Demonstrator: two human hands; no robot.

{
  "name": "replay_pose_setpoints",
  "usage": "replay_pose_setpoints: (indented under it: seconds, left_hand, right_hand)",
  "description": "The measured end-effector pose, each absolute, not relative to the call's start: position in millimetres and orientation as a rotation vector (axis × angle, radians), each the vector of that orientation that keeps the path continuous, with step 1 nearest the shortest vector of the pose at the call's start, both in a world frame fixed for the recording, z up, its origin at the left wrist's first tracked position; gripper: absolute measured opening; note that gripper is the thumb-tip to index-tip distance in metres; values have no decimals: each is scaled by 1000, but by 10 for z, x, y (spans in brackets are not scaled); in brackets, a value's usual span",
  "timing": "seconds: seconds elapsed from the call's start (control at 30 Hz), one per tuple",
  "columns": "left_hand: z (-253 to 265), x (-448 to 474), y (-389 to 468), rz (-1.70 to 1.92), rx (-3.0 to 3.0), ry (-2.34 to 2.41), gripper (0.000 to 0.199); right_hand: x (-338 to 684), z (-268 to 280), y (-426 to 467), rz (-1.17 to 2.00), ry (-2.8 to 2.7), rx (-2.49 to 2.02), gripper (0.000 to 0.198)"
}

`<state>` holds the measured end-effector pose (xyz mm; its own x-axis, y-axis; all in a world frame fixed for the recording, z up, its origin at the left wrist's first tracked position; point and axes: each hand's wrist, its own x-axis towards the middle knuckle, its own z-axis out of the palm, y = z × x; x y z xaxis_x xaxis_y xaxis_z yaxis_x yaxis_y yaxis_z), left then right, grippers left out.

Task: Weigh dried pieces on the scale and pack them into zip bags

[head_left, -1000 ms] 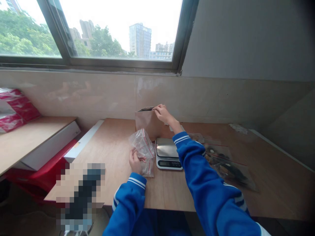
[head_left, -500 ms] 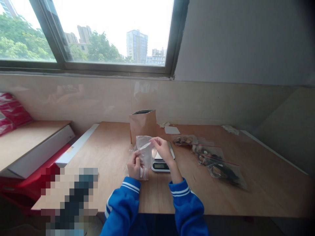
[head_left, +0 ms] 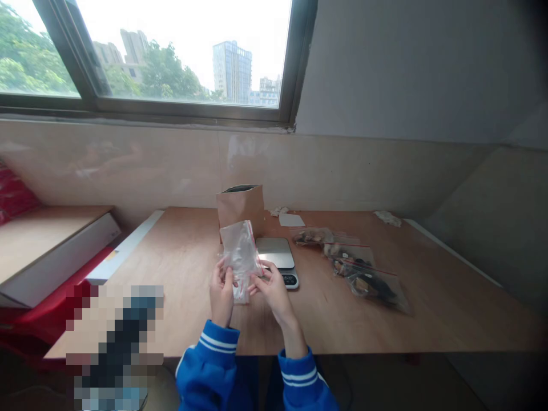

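Note:
Between my two hands is a clear zip-lock bag [head_left: 240,246] with a red seal line along its right edge; it looks flat, with nothing inside. My left hand [head_left: 222,291] pinches its lower left part. Fingers of my right hand [head_left: 272,288] close on its lower right corner by the red line. Below it, more clear bags [head_left: 241,294] lie on the table, partly hidden. A digital kitchen scale [head_left: 276,254] with a bare steel plate sits just beyond my right hand. An upright brown paper bag [head_left: 240,208], open at the top, stands behind the held bag.
Several filled zip-lock bags with dark and tan pieces [head_left: 372,285] lie in a row at the right. A white card [head_left: 291,220] and crumpled scraps [head_left: 387,218] are near the wall. A second table [head_left: 55,234] stands at the left, and a blurred patch covers the lower left.
The bag has turned so its red seal line now faces right. My right hand has come down from its top edge to the lower right corner, uncovering the scale. The view has shifted slightly.

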<state>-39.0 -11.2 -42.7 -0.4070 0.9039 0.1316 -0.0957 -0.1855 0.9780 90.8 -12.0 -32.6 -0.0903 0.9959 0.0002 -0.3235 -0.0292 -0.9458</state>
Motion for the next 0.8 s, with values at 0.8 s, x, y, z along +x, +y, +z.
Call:
replay_pose_setpoints:
  seconds: [0.8]
  left_hand:
    - [-928, -253, 146, 498, 2023, 2143, 48]
  right_hand:
    - [2544, -762, 1152, -32, -1741, -1771, 49]
